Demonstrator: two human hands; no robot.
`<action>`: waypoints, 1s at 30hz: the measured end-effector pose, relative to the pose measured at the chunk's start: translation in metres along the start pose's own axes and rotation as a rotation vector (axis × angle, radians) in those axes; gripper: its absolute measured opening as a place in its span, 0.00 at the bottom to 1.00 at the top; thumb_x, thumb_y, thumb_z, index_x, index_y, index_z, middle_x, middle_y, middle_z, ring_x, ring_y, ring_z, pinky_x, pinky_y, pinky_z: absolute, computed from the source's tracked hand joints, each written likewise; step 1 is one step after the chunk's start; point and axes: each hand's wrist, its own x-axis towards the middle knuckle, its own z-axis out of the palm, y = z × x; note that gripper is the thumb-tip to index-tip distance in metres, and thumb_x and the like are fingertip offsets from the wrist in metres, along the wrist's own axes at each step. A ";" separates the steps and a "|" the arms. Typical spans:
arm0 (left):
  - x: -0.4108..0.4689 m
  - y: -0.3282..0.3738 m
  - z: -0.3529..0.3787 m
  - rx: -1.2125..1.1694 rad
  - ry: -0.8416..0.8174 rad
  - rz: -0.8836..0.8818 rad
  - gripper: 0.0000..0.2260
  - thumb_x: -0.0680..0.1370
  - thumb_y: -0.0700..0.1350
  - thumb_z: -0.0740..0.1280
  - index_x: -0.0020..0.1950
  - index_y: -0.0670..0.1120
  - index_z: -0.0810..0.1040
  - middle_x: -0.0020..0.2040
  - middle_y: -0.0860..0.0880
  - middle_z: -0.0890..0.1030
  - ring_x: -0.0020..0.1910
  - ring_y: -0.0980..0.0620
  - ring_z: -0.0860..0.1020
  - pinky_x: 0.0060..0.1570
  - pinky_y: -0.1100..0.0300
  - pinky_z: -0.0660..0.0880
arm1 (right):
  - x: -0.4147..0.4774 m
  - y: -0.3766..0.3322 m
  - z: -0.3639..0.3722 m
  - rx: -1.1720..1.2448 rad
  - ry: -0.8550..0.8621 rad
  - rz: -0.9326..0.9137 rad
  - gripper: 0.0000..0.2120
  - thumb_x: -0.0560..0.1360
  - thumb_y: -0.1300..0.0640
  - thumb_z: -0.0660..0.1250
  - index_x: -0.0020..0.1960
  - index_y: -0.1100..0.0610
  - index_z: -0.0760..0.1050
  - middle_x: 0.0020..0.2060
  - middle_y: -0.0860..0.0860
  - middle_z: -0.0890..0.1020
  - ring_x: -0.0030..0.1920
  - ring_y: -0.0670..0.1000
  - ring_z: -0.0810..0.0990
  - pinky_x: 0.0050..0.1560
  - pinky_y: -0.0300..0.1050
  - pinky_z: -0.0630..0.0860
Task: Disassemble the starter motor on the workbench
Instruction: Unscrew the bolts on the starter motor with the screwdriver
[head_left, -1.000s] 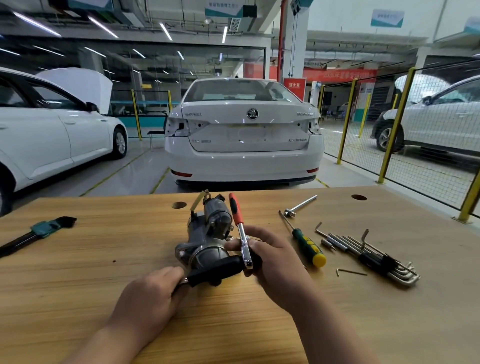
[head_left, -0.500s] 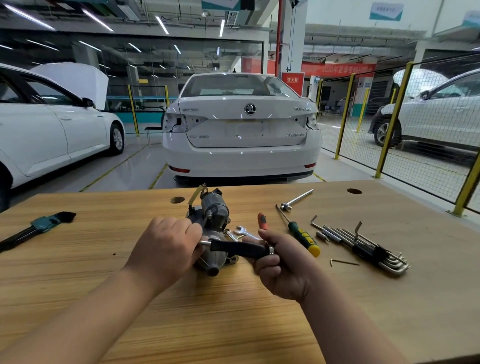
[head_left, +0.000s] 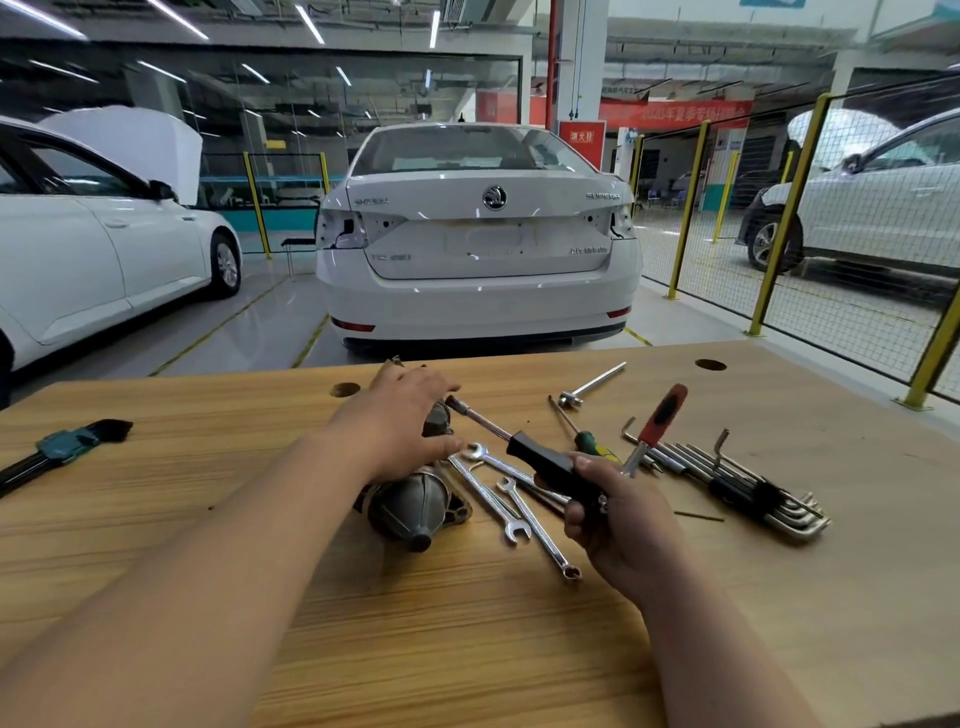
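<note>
The grey starter motor (head_left: 415, 501) lies on the wooden workbench (head_left: 467, 649) with its nose cone pointing toward me. My left hand (head_left: 397, 423) reaches over the motor's far body and holds it between thumb and fingers, hiding that end. To the right, my right hand (head_left: 615, 512) grips a black-handled driver (head_left: 545, 465); its shaft points up-left and the tip hangs just right of the motor. The same hand also holds a red-handled ratchet (head_left: 662, 415), which sticks up and away from me.
Three open-end wrenches (head_left: 498, 491) lie between motor and right hand. A green-yellow screwdriver (head_left: 587, 440), a steel bar (head_left: 592, 385), a hex key set (head_left: 753, 486) and a loose hex key (head_left: 698, 516) sit to the right. A teal-black tool (head_left: 67, 447) lies far left.
The motor went from held upright to lying on the bench. My left hand moved up over its far end. My right hand drew the driver and ratchet off to the right.
</note>
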 end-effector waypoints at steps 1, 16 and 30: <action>0.000 -0.001 0.002 0.018 0.032 -0.026 0.33 0.73 0.65 0.65 0.75 0.59 0.56 0.75 0.55 0.59 0.74 0.50 0.54 0.67 0.47 0.62 | -0.001 0.001 -0.002 -0.025 0.006 -0.014 0.08 0.79 0.62 0.63 0.56 0.64 0.76 0.36 0.59 0.85 0.23 0.48 0.73 0.23 0.40 0.73; -0.081 -0.040 0.018 0.034 0.483 -0.033 0.31 0.69 0.67 0.59 0.67 0.52 0.68 0.63 0.48 0.71 0.63 0.48 0.63 0.66 0.47 0.60 | 0.017 -0.003 0.020 -0.287 -0.234 0.027 0.09 0.79 0.62 0.58 0.54 0.67 0.72 0.43 0.69 0.83 0.20 0.48 0.65 0.20 0.38 0.65; -0.075 -0.038 0.016 0.122 0.494 -0.119 0.36 0.70 0.70 0.52 0.66 0.46 0.72 0.57 0.46 0.76 0.56 0.45 0.70 0.55 0.51 0.62 | 0.042 -0.019 0.030 -0.134 -0.199 0.419 0.13 0.80 0.56 0.58 0.52 0.66 0.72 0.38 0.64 0.83 0.15 0.42 0.62 0.14 0.32 0.60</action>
